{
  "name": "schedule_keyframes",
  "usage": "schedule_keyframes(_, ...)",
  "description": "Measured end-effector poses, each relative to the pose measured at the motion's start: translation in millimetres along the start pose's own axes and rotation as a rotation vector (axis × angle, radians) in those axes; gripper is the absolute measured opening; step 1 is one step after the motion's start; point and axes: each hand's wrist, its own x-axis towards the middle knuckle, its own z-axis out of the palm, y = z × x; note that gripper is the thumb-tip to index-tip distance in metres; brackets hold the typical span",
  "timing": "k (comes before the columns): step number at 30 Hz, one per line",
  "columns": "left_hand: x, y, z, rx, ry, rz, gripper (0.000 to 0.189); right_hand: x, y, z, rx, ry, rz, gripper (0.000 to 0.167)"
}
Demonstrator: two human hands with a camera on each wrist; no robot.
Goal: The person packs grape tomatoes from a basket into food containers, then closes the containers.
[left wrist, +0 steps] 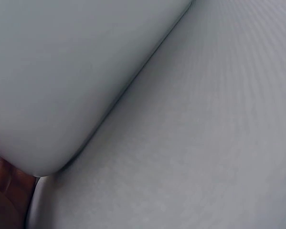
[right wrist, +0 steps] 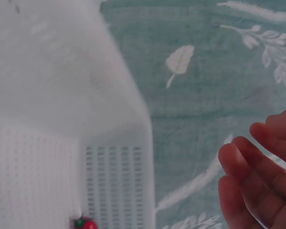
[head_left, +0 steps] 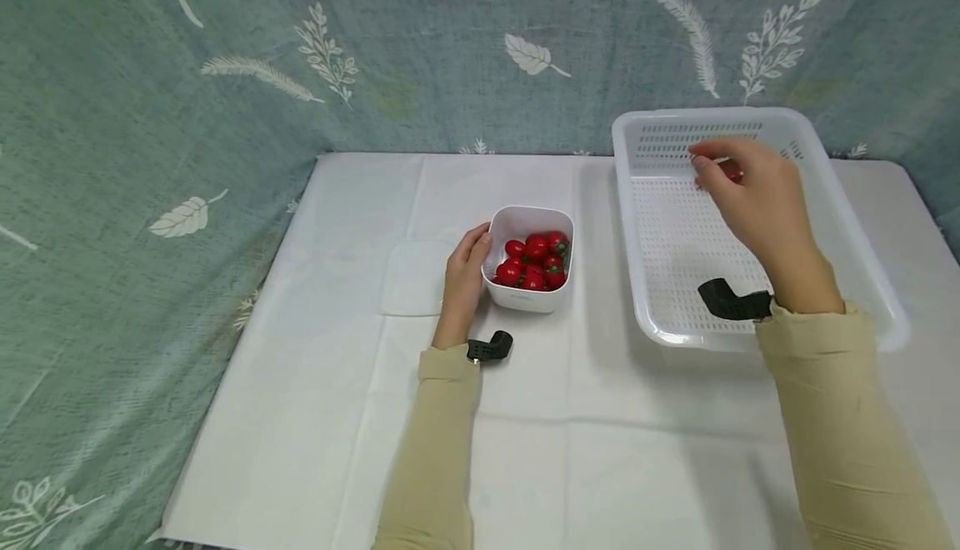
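Note:
A white square container (head_left: 525,298) holding several cherry tomatoes (head_left: 532,275) stands on the table. Along its left wall rests my left hand (head_left: 462,279), thumb and fingertips at the rim. In the left wrist view the container's smooth side (left wrist: 76,71) fills the upper left, with part of the hand (left wrist: 9,191) at its corner. My right hand (head_left: 761,196) is over the far part of a white perforated basket (head_left: 862,242). Its loosely bent fingers (right wrist: 238,164) have nothing between them in the right wrist view. One cherry tomato (right wrist: 89,223) lies inside the basket, partly behind the right hand in the head view.
A white cloth covers the table (head_left: 300,417). Left of the container lies a pale, flat square piece (head_left: 416,279). A green leaf-patterned curtain (head_left: 450,67) hangs behind the table and along its left side. Dark wrist cameras (head_left: 491,347) sit at both cuffs.

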Motion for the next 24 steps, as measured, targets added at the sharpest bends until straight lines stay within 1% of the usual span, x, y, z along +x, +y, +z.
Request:
schedule_keyframes(4, -1.2, 2.5, 1.1, -0.007, -0.006, -0.012, 0.04, 13.1, 18, -2, -0.065, -0.096, 0.059, 0.038)
schedule_keyframes(8, -5.5, 16.4, 2.4, -0.024, -0.022, -0.004, 0.038, 22.9, 36, -3, -0.131, -0.163, 0.105, 0.04)
schedule_keyframes(10, -8.1, 23.3, 2.5, -0.016, -0.023, -0.001, 0.038, 26.2, 44, -3, -0.153, -0.191, 0.122, 0.041)
schedule_keyframes(13, -9.7, 27.0, 1.8, -0.003, -0.017, -0.009, 0.039, 30.2, 53, -1, -0.166, -0.23, 0.149, 0.042)
schedule_keyframes(15, -9.7, 25.0, 0.6, 0.003, -0.015, -0.027, 0.039, 32.4, 60, 1, -0.176, -0.249, 0.165, 0.042)
schedule_keyframes(18, -6.8, 16.1, -0.7, 0.003, -0.013, -0.041, 0.039, 34.5, 73, 5, -0.193, -0.271, 0.194, 0.043)
schedule_keyframes(22, -2.6, 4.6, -5.4, 0.008, 0.008, -0.03, 0.041, 40.7, 90, 13, -0.208, -0.301, 0.242, 0.047)
schedule_keyframes(24, -2.6, 2.8, -6.6, 0.009, 0.015, -0.024, 0.042, 43.1, 100, 16, -0.216, -0.323, 0.266, 0.051)
